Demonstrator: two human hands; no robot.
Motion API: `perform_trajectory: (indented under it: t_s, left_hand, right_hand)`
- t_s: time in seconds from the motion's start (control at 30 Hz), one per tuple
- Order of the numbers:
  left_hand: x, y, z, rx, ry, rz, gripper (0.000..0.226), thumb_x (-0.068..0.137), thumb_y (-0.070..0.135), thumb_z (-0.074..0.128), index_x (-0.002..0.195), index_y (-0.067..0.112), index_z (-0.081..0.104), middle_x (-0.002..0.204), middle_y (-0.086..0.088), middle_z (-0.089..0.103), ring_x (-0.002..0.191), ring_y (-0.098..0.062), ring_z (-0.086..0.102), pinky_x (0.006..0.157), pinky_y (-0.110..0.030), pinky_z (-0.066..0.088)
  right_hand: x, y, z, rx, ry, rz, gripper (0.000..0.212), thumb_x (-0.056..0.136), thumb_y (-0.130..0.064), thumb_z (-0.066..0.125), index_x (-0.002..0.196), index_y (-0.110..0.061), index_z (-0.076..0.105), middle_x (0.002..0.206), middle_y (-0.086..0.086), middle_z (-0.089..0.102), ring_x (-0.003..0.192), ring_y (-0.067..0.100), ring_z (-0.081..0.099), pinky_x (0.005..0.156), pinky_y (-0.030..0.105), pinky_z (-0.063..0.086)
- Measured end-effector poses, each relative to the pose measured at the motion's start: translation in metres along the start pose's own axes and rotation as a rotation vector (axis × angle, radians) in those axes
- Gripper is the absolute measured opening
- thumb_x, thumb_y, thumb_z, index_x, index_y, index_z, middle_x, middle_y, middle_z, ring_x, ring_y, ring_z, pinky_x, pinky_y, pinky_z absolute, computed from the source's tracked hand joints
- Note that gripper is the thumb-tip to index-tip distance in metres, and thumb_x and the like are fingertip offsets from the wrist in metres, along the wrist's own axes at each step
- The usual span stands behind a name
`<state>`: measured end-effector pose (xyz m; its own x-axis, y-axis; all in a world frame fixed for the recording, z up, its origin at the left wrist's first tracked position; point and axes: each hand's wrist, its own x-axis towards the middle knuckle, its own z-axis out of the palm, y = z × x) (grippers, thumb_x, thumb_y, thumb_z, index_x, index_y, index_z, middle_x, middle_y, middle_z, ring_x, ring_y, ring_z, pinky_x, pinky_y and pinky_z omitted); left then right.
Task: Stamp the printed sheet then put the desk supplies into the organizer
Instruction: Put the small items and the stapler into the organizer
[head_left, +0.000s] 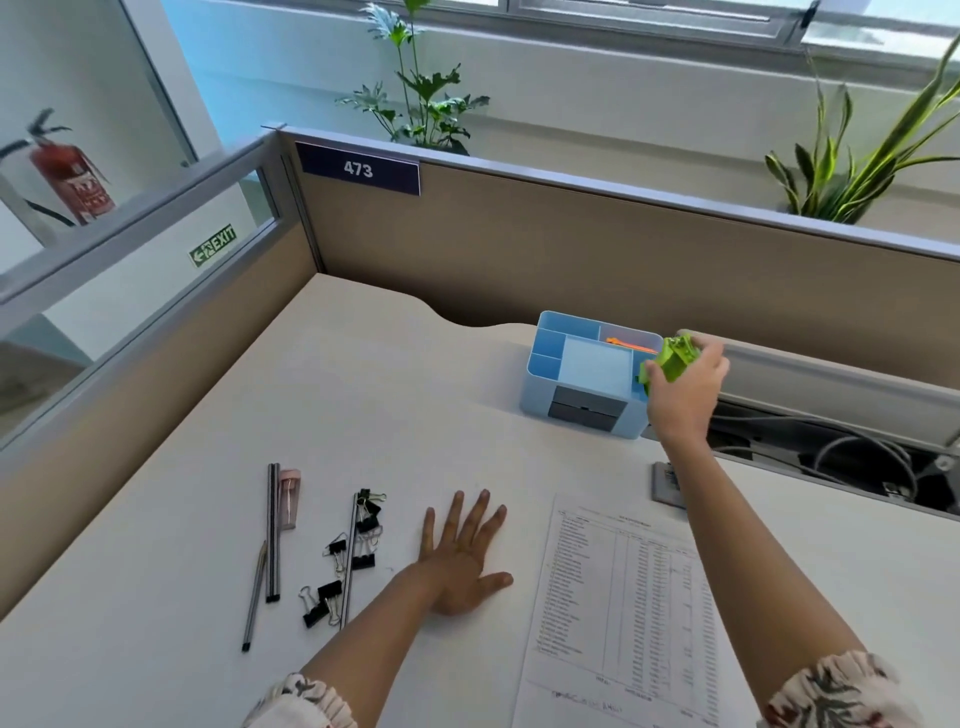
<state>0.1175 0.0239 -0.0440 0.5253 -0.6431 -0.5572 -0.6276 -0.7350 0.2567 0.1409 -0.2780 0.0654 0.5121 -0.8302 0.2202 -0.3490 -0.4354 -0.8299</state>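
My right hand (685, 387) is shut on a green stamp (671, 358), held over the right edge of the blue organizer (550, 384). An orange item (631, 344) lies in the organizer's back compartment. The printed sheet (623, 608) lies flat at the front right of the desk. My left hand (462, 556) rests palm down with fingers spread, just left of the sheet. Several black binder clips (340, 564), pencils (272, 530) and a pink lead case (289, 499) lie loose on the desk to the left of that hand.
Tan cubicle partitions (519, 249) wall the desk at the back and left. A cable trough with wires (831, 452) opens at the right rear. A small grey panel (667, 486) sits near the sheet's top corner. Potted plants (426, 104) stand behind the partition.
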Motion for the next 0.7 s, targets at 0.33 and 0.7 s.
perform_trajectory:
  t_s: [0.33,0.7]
  left_hand:
    - [0.001,-0.002,0.002,-0.01,0.002,0.002,0.082,0.095,0.064,0.028,0.148,0.035,-0.027,0.15,0.011,-0.043,0.136,-0.021,-0.044,0.111,-0.056,-0.024]
    - [0.004,-0.003,0.006,-0.024,0.011,0.006,0.083,0.095,0.064,0.03,0.147,0.036,-0.028,0.149,0.011,-0.044,0.135,-0.021,-0.045,0.11,-0.055,-0.026]
  right_hand:
    - [-0.013,0.016,0.022,-0.103,-0.002,-0.063,0.04,0.089,-0.02,0.069,0.115,-0.006,0.041,0.12,0.01,0.045,0.093,0.013,0.047,0.074,0.028,0.047]
    - [-0.011,0.049,0.029,-0.193,0.067,-0.128,0.011,0.094,-0.015,0.06,0.096,-0.005,0.056,0.105,0.013,0.056,0.102,0.028,0.05,0.084,0.039,0.048]
